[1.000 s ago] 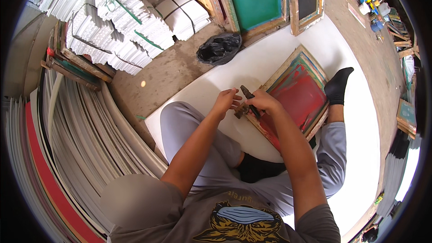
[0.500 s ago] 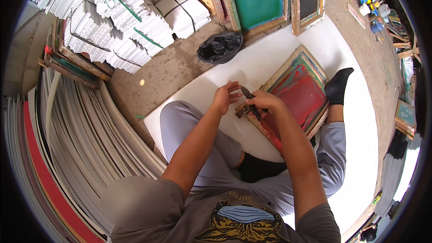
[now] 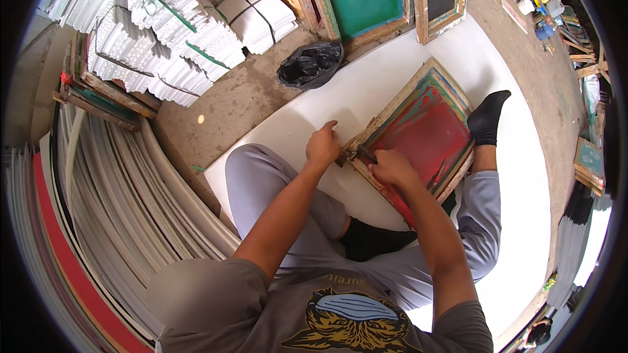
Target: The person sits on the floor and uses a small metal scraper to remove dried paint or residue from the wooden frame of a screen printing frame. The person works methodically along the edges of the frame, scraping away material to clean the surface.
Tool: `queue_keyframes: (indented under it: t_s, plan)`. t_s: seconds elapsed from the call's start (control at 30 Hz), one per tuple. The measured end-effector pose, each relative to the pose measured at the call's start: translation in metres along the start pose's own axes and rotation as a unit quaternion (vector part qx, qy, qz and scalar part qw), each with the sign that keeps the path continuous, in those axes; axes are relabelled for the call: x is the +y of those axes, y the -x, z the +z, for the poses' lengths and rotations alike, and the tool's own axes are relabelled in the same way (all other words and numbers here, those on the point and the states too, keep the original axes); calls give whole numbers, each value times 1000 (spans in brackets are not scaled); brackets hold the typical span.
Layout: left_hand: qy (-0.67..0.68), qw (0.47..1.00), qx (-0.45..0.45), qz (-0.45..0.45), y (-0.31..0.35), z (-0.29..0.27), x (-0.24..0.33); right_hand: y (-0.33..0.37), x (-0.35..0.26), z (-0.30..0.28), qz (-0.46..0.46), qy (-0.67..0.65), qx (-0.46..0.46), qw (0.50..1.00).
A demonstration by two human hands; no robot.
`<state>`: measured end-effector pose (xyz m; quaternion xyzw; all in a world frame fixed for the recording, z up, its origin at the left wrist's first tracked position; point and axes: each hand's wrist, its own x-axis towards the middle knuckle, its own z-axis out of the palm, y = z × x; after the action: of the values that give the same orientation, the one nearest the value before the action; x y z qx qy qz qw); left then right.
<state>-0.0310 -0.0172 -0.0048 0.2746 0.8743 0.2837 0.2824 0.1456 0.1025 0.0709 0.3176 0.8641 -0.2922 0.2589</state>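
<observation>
My right hand (image 3: 394, 167) is closed round the dark handle of what looks like a hammer (image 3: 365, 153). The tool's head lies over the near left corner of a wooden screen frame (image 3: 386, 114), whose red-stained mesh (image 3: 422, 140) lies flat in front of me. Just left of that corner is my left hand (image 3: 322, 146), fingers curled and one digit sticking out. Whether it pinches anything small is hidden. The frame rests on a white sheet (image 3: 288, 124) between my legs.
A black plastic bag (image 3: 311, 65) stands past the sheet's far edge. Bundled white sheets (image 3: 258, 16) are stacked at the far left, long boards (image 3: 124, 183) along my left. A green-meshed frame (image 3: 363, 0) leans at the back. My socked foot (image 3: 487, 117) is by the frame's right side.
The hammer has turned and come down to the frame's corner in my right hand. My left hand, spread before, has curled in near that corner. The whole view has shifted slightly.
</observation>
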Motion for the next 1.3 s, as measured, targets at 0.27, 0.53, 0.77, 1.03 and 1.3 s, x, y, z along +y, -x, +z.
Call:
queue_keyframes:
  t_s: [0.27, 0.53, 0.77, 1.03, 1.3]
  plan:
    - [-13, 1000, -4, 0, 5, -6, 2, -8, -4, 8, 7, -15, -14, 1000]
    - [4, 1000, -21, -2, 8, -7, 7, -11, -4, 13, 20, -20, -9, 1000]
    - [1, 1000, -23, -1, 5, -3, 2, -12, -3, 14, 20, -13, 7, 1000]
    - [0, 1000, -27, 2, 6, -1, 1, -22, 2, 1, -12, -16, 11, 1000]
    - [-7, 1000, -19, 8, 3, 4, -2, -38, 23, -2, -90, -65, -22, 994]
